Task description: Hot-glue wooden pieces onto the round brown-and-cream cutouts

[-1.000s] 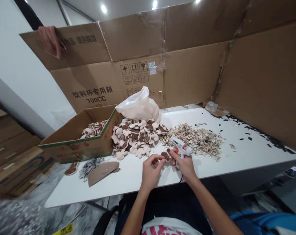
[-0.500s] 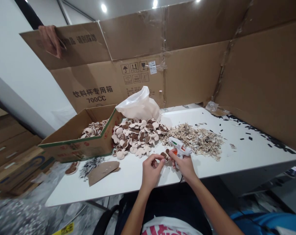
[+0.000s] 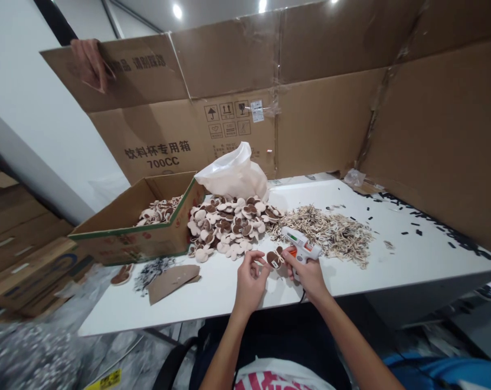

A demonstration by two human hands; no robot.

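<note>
A small brown, rounded, felt-like piece with a pale cord and a white patch (image 3: 273, 259) is held just above the near edge of the white tabletop (image 3: 213, 292), right of its middle. It is pinched between the thumb and fingertips of the right hand (image 3: 308, 273), in whose grasp a white glue gun with green and orange parts (image 3: 301, 242) is also held, slanted. The left hand (image 3: 248, 279) is held just beside the piece, its fingers curled and a narrow gap left between thumb and forefinger; whether the piece is touched by it cannot be told.

Beyond the hands, toward the far edge, brown-and-cream eared shapes (image 3: 229, 222) are heaped, with a heap of thin beige cords (image 3: 330, 230) to their right. More such shapes are contained in an open cardboard box with a green rim (image 3: 131, 246), set at the far left corner. Small black strips (image 3: 419, 232) are scattered along the right edge.
</note>
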